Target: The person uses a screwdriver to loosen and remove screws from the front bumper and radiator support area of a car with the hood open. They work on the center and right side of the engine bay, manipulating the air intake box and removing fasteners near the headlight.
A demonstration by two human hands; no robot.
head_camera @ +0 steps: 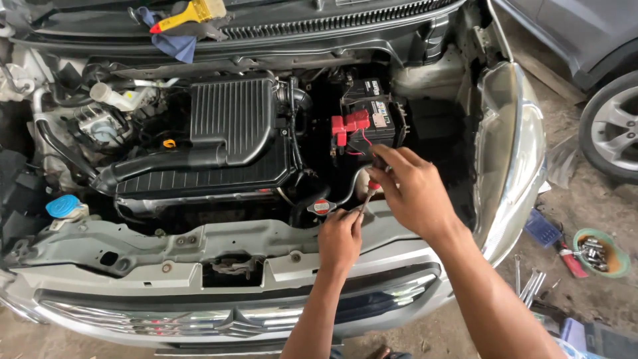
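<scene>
I look down into an open silver car's engine bay. My right hand [411, 189] grips a red-handled screwdriver [372, 189] just in front of the black battery [373, 116], which has a red terminal cover [349, 125]. The tool's tip points down toward my left hand [340, 238], which rests on the front crossmember [199, 242] and pinches something small at the screwdriver's tip, next to the radiator cap [321, 207]. What the fingers hold is too small to make out.
A black air-filter housing [226, 126] fills the bay's middle. A blue reservoir cap [63, 206] sits at left. A yellow-handled brush and blue rag [179, 26] lie by the windscreen. Wrenches [531, 284], a green bowl of bolts [598, 251] and another car's wheel [615, 126] are at right.
</scene>
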